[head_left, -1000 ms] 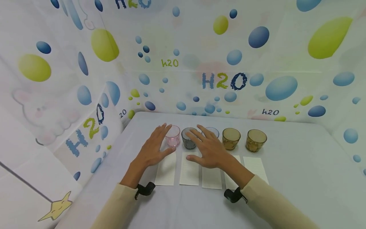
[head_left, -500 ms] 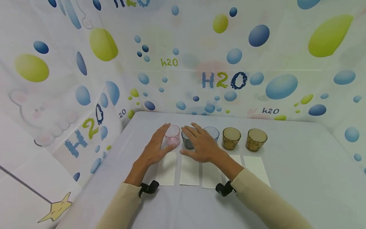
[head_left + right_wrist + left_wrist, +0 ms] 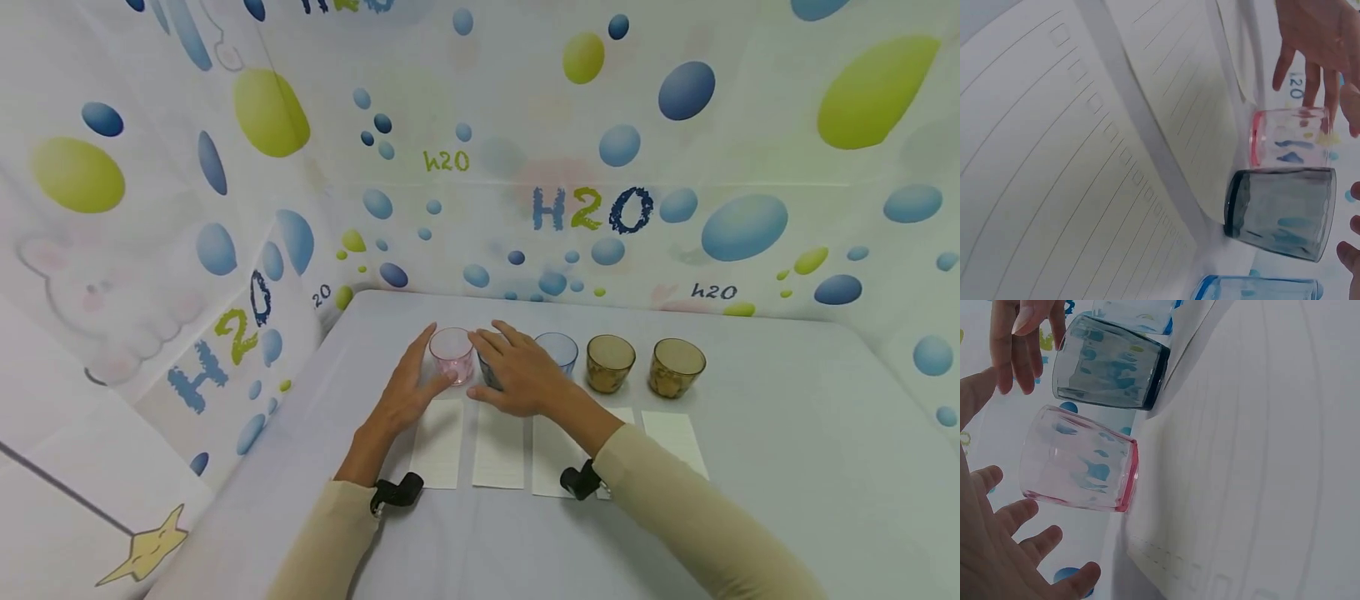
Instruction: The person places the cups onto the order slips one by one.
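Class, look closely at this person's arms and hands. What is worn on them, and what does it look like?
Plain cream long sleeves cover both arms: left sleeve, right sleeve. A small, rounded black device sits near each cuff, left device and right device. The left hand and right hand are gloveless.

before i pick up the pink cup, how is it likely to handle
The pink cup is probably stiff and perhaps breakable, since its clear walls look like glass. Its shiny sides may be slippery. It narrows toward the base, so a push near the rim might tip it.
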The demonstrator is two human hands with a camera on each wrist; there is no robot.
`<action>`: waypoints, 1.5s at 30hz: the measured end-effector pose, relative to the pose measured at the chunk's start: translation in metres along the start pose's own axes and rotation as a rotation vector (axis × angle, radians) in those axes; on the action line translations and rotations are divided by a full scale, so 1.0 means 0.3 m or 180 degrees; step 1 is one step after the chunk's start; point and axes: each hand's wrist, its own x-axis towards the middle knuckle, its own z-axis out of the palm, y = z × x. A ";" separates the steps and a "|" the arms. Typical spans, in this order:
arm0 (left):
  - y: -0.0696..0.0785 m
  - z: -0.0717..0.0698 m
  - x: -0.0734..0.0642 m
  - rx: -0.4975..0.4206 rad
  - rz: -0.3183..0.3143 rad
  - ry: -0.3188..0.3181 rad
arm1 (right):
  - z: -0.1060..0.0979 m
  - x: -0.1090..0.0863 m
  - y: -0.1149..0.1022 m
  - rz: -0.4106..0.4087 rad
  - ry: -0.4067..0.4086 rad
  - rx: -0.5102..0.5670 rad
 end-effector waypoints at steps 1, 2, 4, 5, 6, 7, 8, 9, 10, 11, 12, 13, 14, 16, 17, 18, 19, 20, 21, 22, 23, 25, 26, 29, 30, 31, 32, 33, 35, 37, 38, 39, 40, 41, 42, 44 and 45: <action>-0.003 -0.002 0.002 -0.0051 -0.0007 0.0008 | 0.000 0.004 -0.001 0.0001 0.0015 0.0014; -0.007 -0.003 0.004 -0.0109 -0.0024 0.0012 | 0.000 0.009 -0.002 0.0006 0.0033 0.0017; -0.013 -0.005 0.008 -0.0201 -0.0035 0.0022 | 0.000 0.017 -0.005 0.0029 0.0061 0.0001; -0.015 -0.005 0.011 -0.0248 -0.0043 0.0024 | 0.001 0.022 -0.006 0.0045 0.0073 -0.0013; -0.018 -0.005 0.012 -0.0307 -0.0047 0.0030 | 0.001 0.026 -0.008 0.0065 0.0079 -0.0017; -0.022 -0.006 0.014 -0.0359 -0.0047 0.0046 | 0.003 0.031 -0.010 0.0086 0.0085 0.0000; -0.026 -0.006 0.013 -0.0412 -0.0041 0.0066 | 0.005 0.036 -0.013 0.0105 0.0076 0.0016; -0.030 -0.007 0.012 -0.0463 -0.0036 0.0085 | 0.008 0.040 -0.017 0.0113 0.0064 0.0041; -0.034 -0.007 0.009 -0.0519 -0.0045 0.0095 | 0.012 0.044 -0.021 0.0120 0.0040 0.0082; -0.040 -0.008 0.006 -0.0576 -0.0051 0.0103 | 0.015 0.048 -0.025 0.0123 0.0017 0.0135; -0.046 -0.008 0.004 -0.0625 -0.0060 0.0113 | 0.020 0.051 -0.029 0.0123 -0.0006 0.0190; -0.051 -0.008 0.002 -0.0684 -0.0058 0.0115 | 0.024 0.054 -0.033 0.0117 -0.0015 0.0236; -0.055 -0.006 0.001 -0.0744 -0.0059 0.0106 | 0.029 0.056 -0.035 0.0108 -0.0009 0.0262; -0.066 -0.002 0.003 -0.0847 -0.0060 0.0086 | 0.037 0.061 -0.037 0.0103 0.0031 0.0302; -0.068 0.000 0.004 -0.0896 -0.0055 0.0077 | 0.040 0.064 -0.038 0.0099 0.0062 0.0300; -0.069 0.001 0.006 -0.0941 -0.0048 0.0068 | 0.043 0.068 -0.038 0.0096 0.0094 0.0288; -0.070 0.003 0.008 -0.0981 -0.0039 0.0065 | 0.045 0.073 -0.038 0.0094 0.0124 0.0264; -0.072 0.004 0.010 -0.1020 -0.0032 0.0072 | 0.046 0.078 -0.039 0.0097 0.0144 0.0243; -0.072 0.004 0.011 -0.1068 -0.0024 0.0079 | 0.047 0.084 -0.040 0.0101 0.0153 0.0229; -0.075 0.004 0.012 -0.1136 -0.0016 0.0084 | 0.049 0.091 -0.041 0.0114 0.0151 0.0212; -0.074 0.003 0.012 -0.1184 -0.0029 0.0090 | 0.051 0.099 -0.042 0.0130 0.0138 0.0183; -0.079 0.000 0.011 -0.1337 -0.0067 0.0108 | 0.055 0.114 -0.046 0.0179 0.0107 0.0173; -0.081 -0.002 0.010 -0.1448 -0.0088 0.0112 | 0.056 0.121 -0.048 0.0211 0.0081 0.0173; -0.088 -0.007 0.009 -0.1842 -0.0219 0.0114 | 0.059 0.138 -0.055 0.0293 0.0017 0.0188; -0.090 -0.008 0.010 -0.1985 -0.0250 0.0109 | 0.059 0.143 -0.057 0.0316 -0.0004 0.0198; -0.092 -0.009 0.011 -0.2119 -0.0273 0.0104 | 0.060 0.147 -0.058 0.0332 -0.0020 0.0189; -0.094 -0.009 0.014 -0.2266 -0.0307 0.0100 | 0.060 0.152 -0.059 0.0343 -0.0026 0.0189; -0.095 -0.010 0.017 -0.2390 -0.0342 0.0091 | 0.060 0.157 -0.059 0.0358 -0.0024 0.0198; -0.094 -0.012 0.020 -0.2577 -0.0377 0.0065 | 0.061 0.167 -0.059 0.0389 -0.0027 0.0205; -0.095 -0.013 0.022 -0.2713 -0.0413 0.0045 | 0.060 0.179 -0.059 0.0435 -0.0049 0.0258; -0.096 -0.014 0.023 -0.2758 -0.0433 0.0037 | 0.060 0.185 -0.059 0.0462 -0.0070 0.0303; -0.097 -0.014 0.023 -0.2786 -0.0447 0.0031 | 0.060 0.191 -0.058 0.0497 -0.0106 0.0333; -0.099 -0.015 0.022 -0.2809 -0.0446 0.0014 | 0.060 0.197 -0.058 0.0532 -0.0155 0.0357; -0.100 -0.016 0.022 -0.2815 -0.0445 -0.0009 | 0.060 0.204 -0.058 0.0572 -0.0211 0.0388; -0.103 -0.016 0.022 -0.2827 -0.0450 -0.0021 | 0.060 0.210 -0.057 0.0609 -0.0267 0.0402; -0.105 -0.018 0.022 -0.2841 -0.0442 -0.0062 | 0.062 0.221 -0.056 0.0675 -0.0371 0.0408; -0.106 -0.020 0.022 -0.2854 -0.0439 -0.0084 | 0.064 0.227 -0.055 0.0696 -0.0412 0.0403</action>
